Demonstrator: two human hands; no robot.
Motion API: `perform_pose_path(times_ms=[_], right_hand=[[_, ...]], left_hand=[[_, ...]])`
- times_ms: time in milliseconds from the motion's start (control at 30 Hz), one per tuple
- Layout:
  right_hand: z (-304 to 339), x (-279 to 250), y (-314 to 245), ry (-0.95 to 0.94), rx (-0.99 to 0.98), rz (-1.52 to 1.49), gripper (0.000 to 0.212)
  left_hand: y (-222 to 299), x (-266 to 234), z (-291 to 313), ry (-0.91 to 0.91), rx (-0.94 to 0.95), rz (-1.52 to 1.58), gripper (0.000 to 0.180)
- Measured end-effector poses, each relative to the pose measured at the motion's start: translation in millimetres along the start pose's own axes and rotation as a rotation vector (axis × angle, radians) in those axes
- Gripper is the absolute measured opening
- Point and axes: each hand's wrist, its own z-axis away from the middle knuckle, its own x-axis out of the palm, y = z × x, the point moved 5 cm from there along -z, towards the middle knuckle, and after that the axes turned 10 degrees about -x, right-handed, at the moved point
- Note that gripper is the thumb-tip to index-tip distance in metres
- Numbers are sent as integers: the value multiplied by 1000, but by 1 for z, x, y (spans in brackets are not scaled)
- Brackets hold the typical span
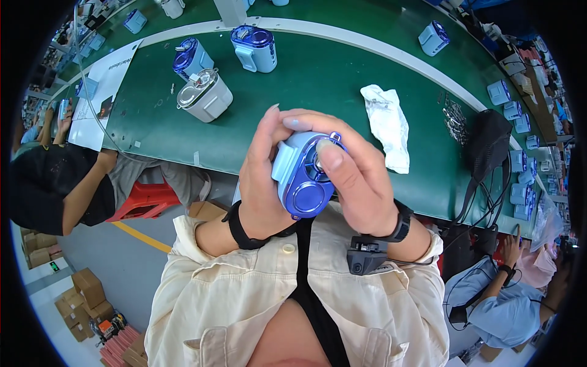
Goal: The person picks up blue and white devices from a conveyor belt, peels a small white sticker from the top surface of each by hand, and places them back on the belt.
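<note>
At the near edge of the green workbench (318,79), a light-blue handheld case (307,175) is held between both hands, its glossy blue face turned up, apparently to keep that face visible and within reach of the right thumb. The left hand (260,183) cups the case along its left side, seemingly as a support, while the right hand (362,177) grips the opposite side, thumb laid across the face, both forearms angled inward.
</note>
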Motion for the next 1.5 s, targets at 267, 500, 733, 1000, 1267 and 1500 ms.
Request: perform_pose_path(times_ms=[267, 500, 733, 1000, 1267, 1500], right_hand=[[-5, 3, 11, -151, -81, -110, 44], [-9, 8, 11, -11, 111, -408, 42], [-8, 7, 13, -25, 23, -239, 44], [-19, 6, 11, -43, 82, -203, 48], [-25, 4, 2, -151, -176, 399, 79], [-95, -83, 18, 5, 33, 460, 73]], left_hand=[[-5, 1, 9, 120, -45, -179, 90], [-19, 2, 9, 134, -76, -41, 90], [-16, -1, 8, 121, -104, -70, 91], [-20, -4, 0, 104, -147, 1, 92], [-32, 4, -10, 35, -233, 290, 102], [-8, -35, -20, 167, 38, -193, 98]])
